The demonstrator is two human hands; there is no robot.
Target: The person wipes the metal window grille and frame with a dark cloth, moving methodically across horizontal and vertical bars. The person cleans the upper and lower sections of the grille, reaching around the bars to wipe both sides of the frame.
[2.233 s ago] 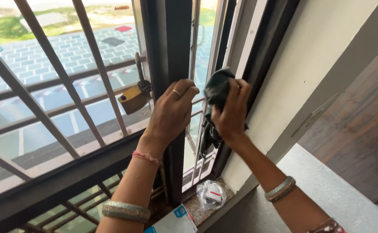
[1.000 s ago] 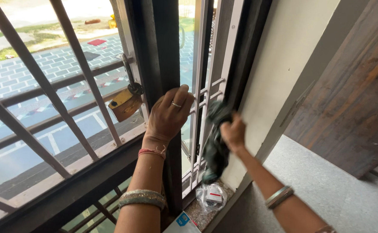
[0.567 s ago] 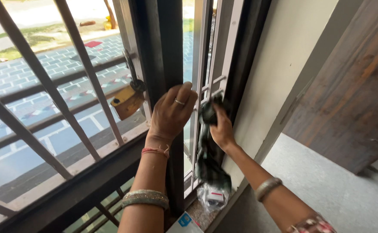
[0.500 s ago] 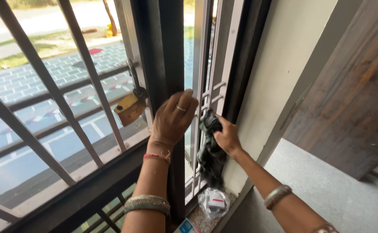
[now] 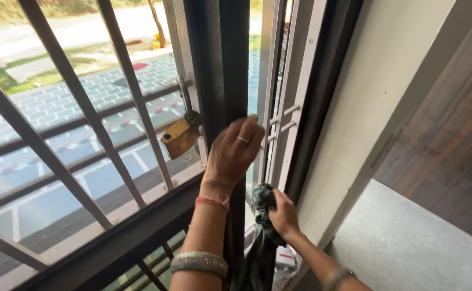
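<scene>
Your left hand [image 5: 236, 153] sits near the centre of the view, fingers curled and closed around the edge of the dark window frame [image 5: 222, 70], with a ring on one finger, a red thread at the wrist and a pale bangle [image 5: 199, 264] lower on the forearm at about 6 o'clock. Your right hand [image 5: 283, 213] lies down at 5 o'clock from the left one, close beside it but not touching, fist shut on a dark green cloth [image 5: 261, 215]. The cloth bunches at the top of your grip, pressed against the lower part of the pale grille bars [image 5: 279, 116], and its loose end hangs straight down toward the bottom edge of the view. At 9 o'clock from your left hand, just beside the frame, a brass padlock [image 5: 179, 137] hangs tilted from a latch on the outer grille [image 5: 74, 91], whose slanted bars cross the whole left half. Below the cloth, at 6 o'clock, a clear plastic packet [image 5: 285, 258] peeks out, mostly hidden. A cream wall [image 5: 370, 91] runs off to 2 o'clock, with a brown wooden door [image 5: 451, 156] at 3 o'clock.
</scene>
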